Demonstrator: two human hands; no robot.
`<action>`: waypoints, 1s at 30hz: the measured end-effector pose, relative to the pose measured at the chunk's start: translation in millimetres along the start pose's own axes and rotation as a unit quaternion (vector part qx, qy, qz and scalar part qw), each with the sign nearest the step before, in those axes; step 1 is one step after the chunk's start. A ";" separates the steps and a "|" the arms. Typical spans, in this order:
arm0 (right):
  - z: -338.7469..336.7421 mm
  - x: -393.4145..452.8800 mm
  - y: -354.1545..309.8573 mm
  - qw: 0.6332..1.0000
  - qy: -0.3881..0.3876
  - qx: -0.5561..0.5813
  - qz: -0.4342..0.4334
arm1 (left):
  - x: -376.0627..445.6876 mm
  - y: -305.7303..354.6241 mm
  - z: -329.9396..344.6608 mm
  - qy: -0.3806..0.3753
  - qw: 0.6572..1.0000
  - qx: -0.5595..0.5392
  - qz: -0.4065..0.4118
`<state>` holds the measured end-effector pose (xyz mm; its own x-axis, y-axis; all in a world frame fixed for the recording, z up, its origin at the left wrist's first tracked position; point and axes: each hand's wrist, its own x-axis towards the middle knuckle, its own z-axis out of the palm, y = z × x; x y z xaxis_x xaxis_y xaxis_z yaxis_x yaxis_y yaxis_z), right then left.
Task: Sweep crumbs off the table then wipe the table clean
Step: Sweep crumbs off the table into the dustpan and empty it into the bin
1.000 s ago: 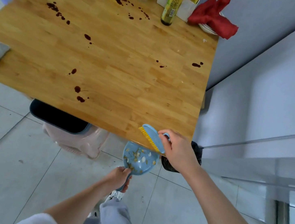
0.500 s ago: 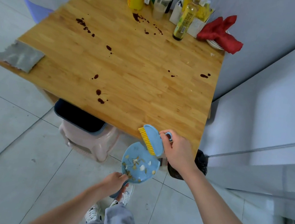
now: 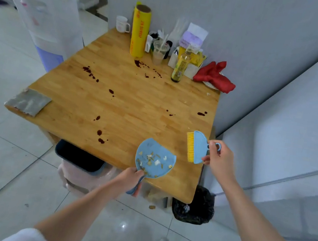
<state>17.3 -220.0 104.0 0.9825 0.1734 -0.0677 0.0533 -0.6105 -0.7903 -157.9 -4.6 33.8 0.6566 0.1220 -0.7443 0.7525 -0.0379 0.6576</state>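
The left hand grips the handle of a blue dustpan, fingers curled round it, and holds the pan over the near edge of the table. The pan is round-backed with a straight open lip on the side toward the right hand; scattered in it are crumbs, some white, some tan and yellowish, most of them gathered toward the handle end. The right hand pinches the ring handle of a small brush, blue-backed with yellow bristles that point away from the hand, toward the left. The brush hangs just beside the pan's lip, apart from it, over the table's near right corner. The two hands are apart, each clamped on its own tool.

Beyond both hands the wooden top carries dark red stains: a pair just left of the pan, more trailing off toward the far edge. A few pale specks lie far past the right hand near a red cloth. Well off to the left of the left hand a grey rag lies on the table's corner. Below the right forearm stands a bin lined with a black bag; below and left of the left hand is another bin with a dark rim.
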 end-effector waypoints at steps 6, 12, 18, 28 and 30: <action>-50.3 90.3 21.8 0.999 0.013 0.035 0.040 | 53.5 65.6 37.9 0.015 0.998 -0.054 0.003; -73.6 225.4 50.2 0.998 -0.054 -0.035 -0.017 | 128.7 145.3 85.9 0.080 0.991 -0.108 -0.004; -70.9 300.7 50.7 0.994 -0.075 -0.071 -0.035 | 176.8 188.6 84.3 0.144 0.970 -0.194 0.011; 9.8 398.1 44.8 0.997 -0.013 -0.078 -0.026 | 252.1 213.2 18.1 0.193 0.948 -0.254 0.003; 8.9 429.0 49.4 0.990 0.004 -0.135 -0.037 | 260.0 218.6 6.5 0.198 0.945 -0.261 0.005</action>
<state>439.9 -168.9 30.5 0.9757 0.2190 -0.0105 0.1688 -0.7809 -0.6014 177.7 12.4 -16.7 0.5144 0.4898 -0.7039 0.5498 0.4415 0.7091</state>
